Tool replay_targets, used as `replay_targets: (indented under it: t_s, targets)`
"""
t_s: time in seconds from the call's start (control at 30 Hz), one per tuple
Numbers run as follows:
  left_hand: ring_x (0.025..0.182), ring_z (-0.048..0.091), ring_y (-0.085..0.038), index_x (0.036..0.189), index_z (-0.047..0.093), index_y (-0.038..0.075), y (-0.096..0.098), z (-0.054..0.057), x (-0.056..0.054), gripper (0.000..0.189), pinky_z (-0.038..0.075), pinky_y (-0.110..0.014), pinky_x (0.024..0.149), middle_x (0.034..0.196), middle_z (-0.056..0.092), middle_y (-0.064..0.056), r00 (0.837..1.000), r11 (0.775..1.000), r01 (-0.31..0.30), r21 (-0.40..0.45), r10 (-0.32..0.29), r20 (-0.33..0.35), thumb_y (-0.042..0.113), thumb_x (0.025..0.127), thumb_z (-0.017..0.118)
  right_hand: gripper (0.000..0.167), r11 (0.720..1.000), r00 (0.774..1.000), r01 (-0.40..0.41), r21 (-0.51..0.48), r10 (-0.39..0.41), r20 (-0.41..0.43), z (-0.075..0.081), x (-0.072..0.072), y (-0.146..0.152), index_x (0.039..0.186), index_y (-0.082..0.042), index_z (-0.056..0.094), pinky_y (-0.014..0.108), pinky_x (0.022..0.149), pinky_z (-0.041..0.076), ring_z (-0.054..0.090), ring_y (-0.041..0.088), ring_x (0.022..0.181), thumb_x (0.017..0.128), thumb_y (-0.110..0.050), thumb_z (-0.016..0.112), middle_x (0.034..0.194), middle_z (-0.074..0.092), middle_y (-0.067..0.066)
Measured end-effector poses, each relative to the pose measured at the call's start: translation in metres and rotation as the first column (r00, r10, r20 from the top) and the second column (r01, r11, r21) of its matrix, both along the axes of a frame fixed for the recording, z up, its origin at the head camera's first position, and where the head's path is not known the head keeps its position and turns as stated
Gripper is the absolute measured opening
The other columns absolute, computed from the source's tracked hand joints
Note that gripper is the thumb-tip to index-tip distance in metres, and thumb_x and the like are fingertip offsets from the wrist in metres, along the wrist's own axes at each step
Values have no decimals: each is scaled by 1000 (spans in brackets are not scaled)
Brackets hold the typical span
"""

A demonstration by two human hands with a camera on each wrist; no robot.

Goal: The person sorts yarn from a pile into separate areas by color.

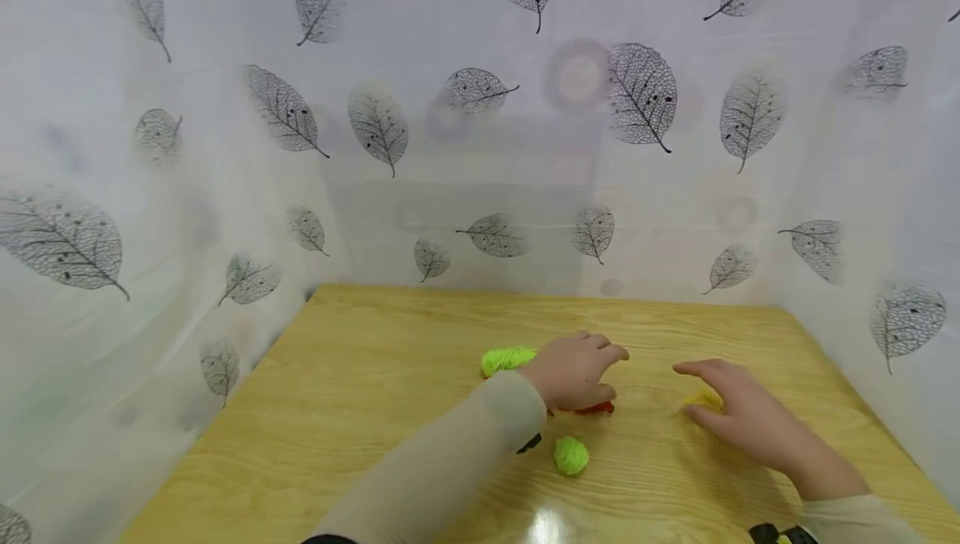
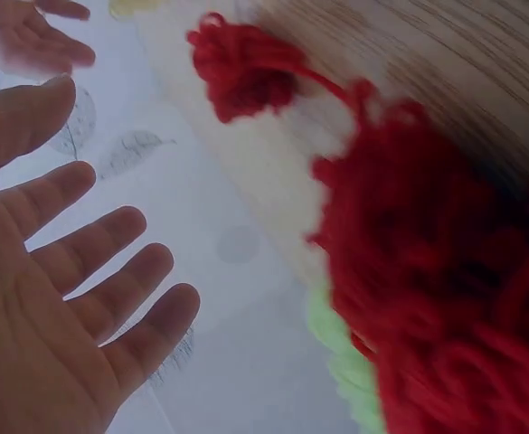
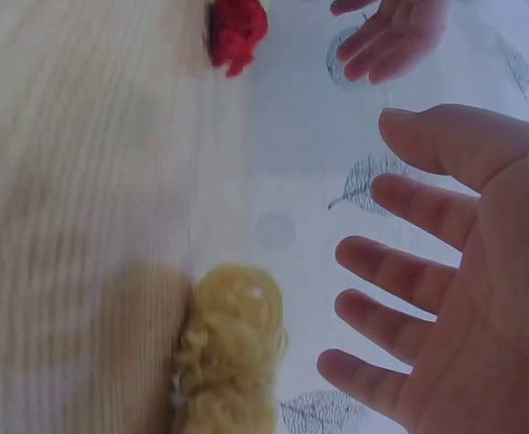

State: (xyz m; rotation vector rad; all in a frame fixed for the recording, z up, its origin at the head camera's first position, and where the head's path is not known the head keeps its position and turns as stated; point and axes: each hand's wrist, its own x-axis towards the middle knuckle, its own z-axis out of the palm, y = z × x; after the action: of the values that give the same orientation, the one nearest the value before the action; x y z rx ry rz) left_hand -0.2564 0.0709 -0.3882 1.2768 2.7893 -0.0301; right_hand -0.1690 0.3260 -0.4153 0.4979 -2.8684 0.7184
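My left hand (image 1: 573,371) hovers over a tangled bundle of red yarn (image 2: 436,262), its fingers apart and holding nothing. In the head view the hand covers most of that yarn, and only a red end (image 1: 596,408) shows below it. From the bundle a strand runs to a smaller red clump (image 2: 246,72). Over on the right, my right hand (image 1: 757,419) is spread beside a bundle of yellow yarn (image 3: 232,353), with a gap between palm and yarn. The head view shows just a bit of yellow yarn (image 1: 705,400) behind the thumb and fingers.
A bright green yarn bundle (image 1: 507,360) lies behind the left wrist, partly hidden. Nearer the front is a small green yarn ball (image 1: 572,455). Everything rests on a wood-grain table (image 1: 390,344), enclosed by a white leaf-printed curtain (image 1: 450,152) at the back and sides.
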Motion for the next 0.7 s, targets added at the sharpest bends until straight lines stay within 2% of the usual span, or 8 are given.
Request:
replay_targets:
  t_s: [0.1, 0.23, 0.47, 0.57, 0.7]
  targets:
    - [140, 42, -14, 150, 47, 33, -22, -7, -8, 56, 38, -32, 111, 151, 46, 10, 1000, 1000, -21, 22, 21, 4, 48, 99, 62, 50, 1000, 999, -31, 7, 31, 18, -1, 1, -15, 137, -13, 59, 62, 93, 46, 53, 40, 122, 92, -26, 76, 135, 59, 11]
    - [139, 44, -18, 149, 50, 28, -58, -18, -21, 56, 38, -36, 112, 150, 48, 5, 997, 995, -80, 62, 78, 26, 47, 98, 63, 50, 997, 996, -78, 21, 76, 52, -5, 3, -38, 138, -16, 60, 57, 94, 49, 55, 34, 122, 92, -29, 76, 135, 58, 4]
    - [139, 44, -22, 148, 51, 20, -120, -40, -45, 58, 35, -41, 114, 151, 49, 0, 982, 969, -179, 172, 165, 95, 48, 99, 61, 50, 985, 987, -159, 68, 157, 40, -15, 7, -73, 137, -21, 61, 52, 95, 51, 56, 25, 120, 90, -29, 77, 131, 58, -3]
    - [139, 44, -24, 148, 51, 18, -136, -46, -51, 56, 34, -43, 115, 151, 49, -2, 971, 952, -221, 213, 195, 138, 46, 100, 60, 50, 978, 980, -195, 77, 192, 42, -18, 9, -88, 136, -25, 62, 51, 94, 52, 57, 23, 118, 90, -30, 78, 129, 58, -6]
    - [140, 43, -24, 148, 50, 19, -143, -50, -54, 54, 34, -44, 115, 153, 47, -2, 959, 936, -263, 235, 228, 166, 43, 101, 60, 50, 961, 962, -268, 67, 262, 80, -20, 10, -106, 136, -25, 62, 51, 94, 51, 59, 21, 117, 90, -36, 76, 131, 58, -9]
